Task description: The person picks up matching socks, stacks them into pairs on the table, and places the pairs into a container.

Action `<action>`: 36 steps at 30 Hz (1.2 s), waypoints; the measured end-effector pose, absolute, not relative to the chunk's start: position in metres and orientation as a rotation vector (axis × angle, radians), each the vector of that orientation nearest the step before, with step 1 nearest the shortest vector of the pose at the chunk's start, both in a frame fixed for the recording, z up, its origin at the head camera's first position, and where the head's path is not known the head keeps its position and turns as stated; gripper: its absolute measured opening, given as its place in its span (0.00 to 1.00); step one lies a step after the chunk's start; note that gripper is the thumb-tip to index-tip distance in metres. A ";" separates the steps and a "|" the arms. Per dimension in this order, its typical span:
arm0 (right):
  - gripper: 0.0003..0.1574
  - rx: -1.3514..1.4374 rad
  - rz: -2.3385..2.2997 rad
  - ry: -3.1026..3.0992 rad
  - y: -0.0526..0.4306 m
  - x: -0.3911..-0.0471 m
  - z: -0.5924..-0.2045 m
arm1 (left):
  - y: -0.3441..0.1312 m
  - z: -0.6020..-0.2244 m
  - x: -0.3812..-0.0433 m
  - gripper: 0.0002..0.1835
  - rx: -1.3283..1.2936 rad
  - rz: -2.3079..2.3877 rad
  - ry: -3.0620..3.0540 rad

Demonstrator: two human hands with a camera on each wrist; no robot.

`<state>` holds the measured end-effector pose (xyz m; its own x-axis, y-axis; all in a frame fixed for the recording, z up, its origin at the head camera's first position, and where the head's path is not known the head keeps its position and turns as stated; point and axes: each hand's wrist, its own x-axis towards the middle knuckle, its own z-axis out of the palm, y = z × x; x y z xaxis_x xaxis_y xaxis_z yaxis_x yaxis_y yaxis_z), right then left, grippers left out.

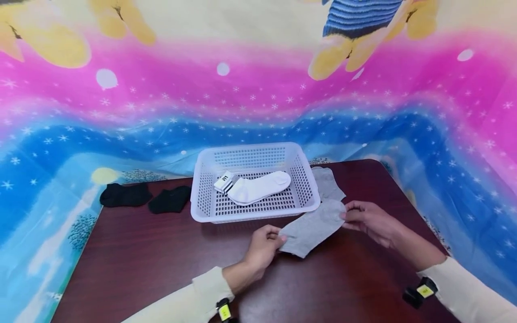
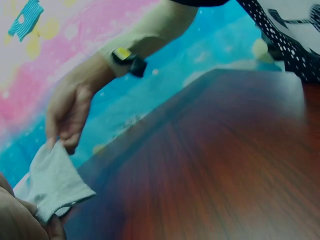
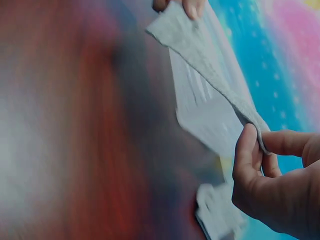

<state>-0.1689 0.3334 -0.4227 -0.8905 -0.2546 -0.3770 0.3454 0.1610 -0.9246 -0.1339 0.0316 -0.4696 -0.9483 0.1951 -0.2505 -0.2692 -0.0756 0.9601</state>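
Observation:
A light grey sock is stretched between both hands in front of the basket's right corner. My left hand pinches its cuff end between thumb and fingers. At the toe end my right hand pinches the fabric; the right wrist view shows the thumb and fingertips on either side of the sock, lifted above the table. Another grey sock lies on the table right of the basket, partly covered by the held one in the head view. White socks with black stripes at the cuff lie inside the white basket.
Two black bundles of socks, one at the far left and one beside the basket, lie along the back of the dark red-brown table. A printed cloth hangs behind and around the table.

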 end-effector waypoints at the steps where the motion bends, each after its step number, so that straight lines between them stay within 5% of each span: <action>1: 0.15 0.083 -1.784 1.971 0.328 -0.166 -0.425 | 0.023 -0.470 -0.134 0.12 -0.077 2.079 1.909; 20: 0.11 0.327 -2.084 1.738 0.229 -0.106 -0.462 | -0.062 -0.486 -0.118 0.11 -0.041 1.817 2.218; 36: 0.15 0.396 -1.934 1.962 0.205 -0.093 -0.491 | -0.080 -0.503 -0.124 0.09 -0.038 1.625 2.527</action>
